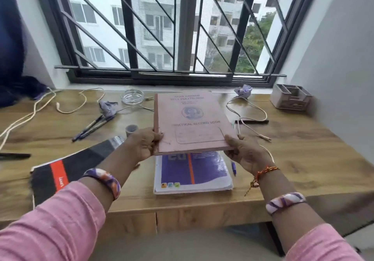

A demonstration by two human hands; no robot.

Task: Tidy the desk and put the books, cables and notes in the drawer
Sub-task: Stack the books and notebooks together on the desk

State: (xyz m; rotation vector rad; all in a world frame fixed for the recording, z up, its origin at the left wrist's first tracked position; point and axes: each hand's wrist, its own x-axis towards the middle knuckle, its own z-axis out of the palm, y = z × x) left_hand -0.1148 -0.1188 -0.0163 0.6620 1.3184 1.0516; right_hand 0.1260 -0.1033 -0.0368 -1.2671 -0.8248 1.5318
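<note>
Left hand and right hand gripped near corners of pink record book, held above purple book lying on bench. Cables lay far behind.

A record book is held above the desk, over a workbook lying near the front edge. A notebook lies to the left, pens behind it, an organizer at the far right corner.
</note>
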